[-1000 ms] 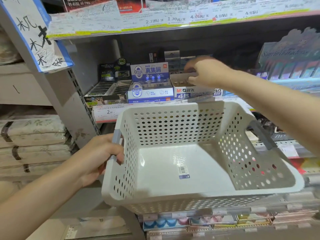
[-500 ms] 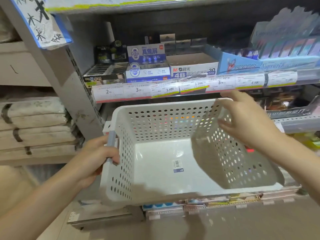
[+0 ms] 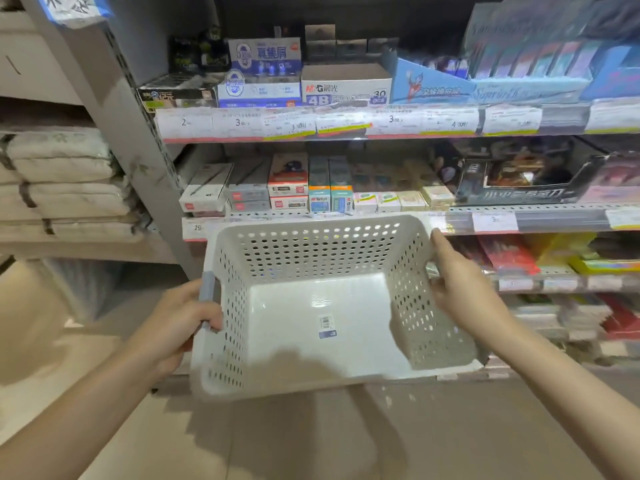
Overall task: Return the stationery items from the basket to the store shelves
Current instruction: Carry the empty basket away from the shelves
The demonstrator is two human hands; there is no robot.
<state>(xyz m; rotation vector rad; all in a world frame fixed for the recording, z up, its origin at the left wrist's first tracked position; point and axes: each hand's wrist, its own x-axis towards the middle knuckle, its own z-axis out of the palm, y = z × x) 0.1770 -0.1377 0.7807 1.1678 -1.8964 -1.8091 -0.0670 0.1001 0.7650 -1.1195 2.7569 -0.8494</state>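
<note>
I hold the white perforated basket [image 3: 322, 306] out in front of the shelves [image 3: 346, 133] with both hands. My left hand [image 3: 180, 320] has its fingers curled round the grey handle [image 3: 207, 292] on the basket's left rim. My right hand [image 3: 460, 289] grips the right rim, thumb lying along the top edge toward the far right corner and fingers wrapped down the outside wall. The basket tilts a little toward me, and I see nothing inside it but a small barcode sticker [image 3: 327, 326] on the floor of it, near the middle. Its far rim sits just in front of the lower shelf's front edge, where small boxes [image 3: 289, 183] stand in a row above the price labels. On the shelf above, an open eraser box [image 3: 346, 85] marked 4B stands at the front edge, with a blue-and-white box [image 3: 259, 72] just to its left and a blue display tray [image 3: 485, 88] to its right. Wrapped bundles [image 3: 65, 181] are stacked on the shelf unit at far left.
</note>
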